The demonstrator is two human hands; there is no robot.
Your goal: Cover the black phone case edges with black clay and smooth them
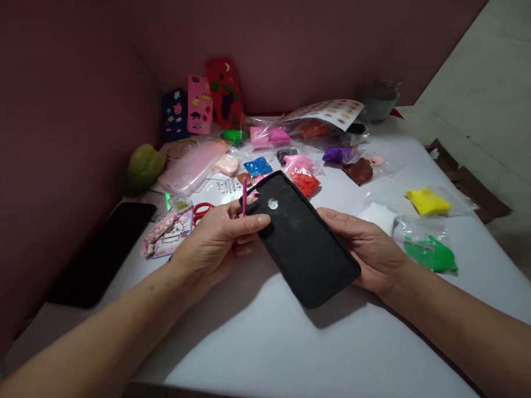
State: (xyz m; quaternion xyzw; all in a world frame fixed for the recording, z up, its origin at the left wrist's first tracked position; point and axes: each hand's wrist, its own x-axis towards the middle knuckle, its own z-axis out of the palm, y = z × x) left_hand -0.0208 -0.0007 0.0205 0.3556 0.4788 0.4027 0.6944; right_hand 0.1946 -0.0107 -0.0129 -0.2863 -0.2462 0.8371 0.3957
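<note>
A black phone case (pixel 305 247) is held tilted above the table between both my hands. My left hand (pixel 229 232) grips its far left corner, thumb on the face. A thin pink stick (pixel 244 197) stands up from the same hand, its lower end hidden by the fingers. My right hand (pixel 364 243) clasps the right edge, with most fingers beneath the case. A small whitish round spot (pixel 273 204) shows near the case's far end; I cannot tell whether it is a piece on the surface or a hole.
Bags of coloured clay lie around, including blue (pixel 258 165), yellow (pixel 428 202) and green (pixel 431 254). Red-handled scissors (pixel 203 210) and a dark flat slab like a tablet (pixel 102 254) are at left. A decorated red phone case (pixel 225 93) leans on the wall near a sticker sheet (pixel 333 113).
</note>
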